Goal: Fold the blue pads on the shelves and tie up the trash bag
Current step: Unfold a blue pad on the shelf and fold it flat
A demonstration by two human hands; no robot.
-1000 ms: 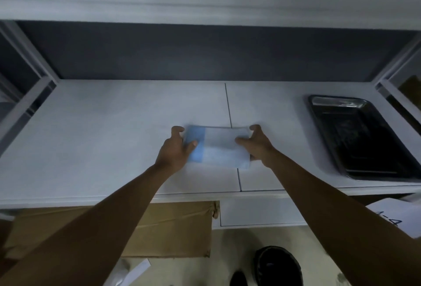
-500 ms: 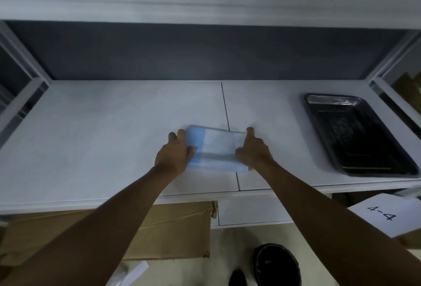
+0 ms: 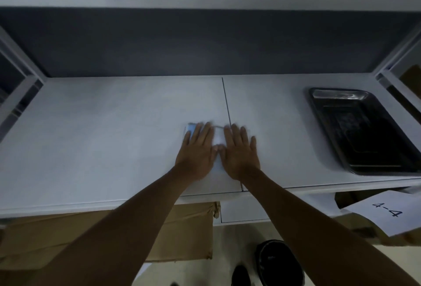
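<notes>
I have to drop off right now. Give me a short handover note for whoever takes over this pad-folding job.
Left hand: flat, fingers straight, pressing the folded blue pad.
Right hand: flat beside it, pressing the same pad.
Pad lies on the white shelf, near the middle seam; black tray to the right.
Done: this pad looks folded small.
Left: release it; tie up the trash bag, possibly in the black bin below.

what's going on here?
A person is pressing a folded blue pad flat on the white shelf. The left hand and right hand lie side by side on it, fingers straight and thumbs nearly touching. A dark metal tray sits to the right. No trash bag can be made out.
</notes>
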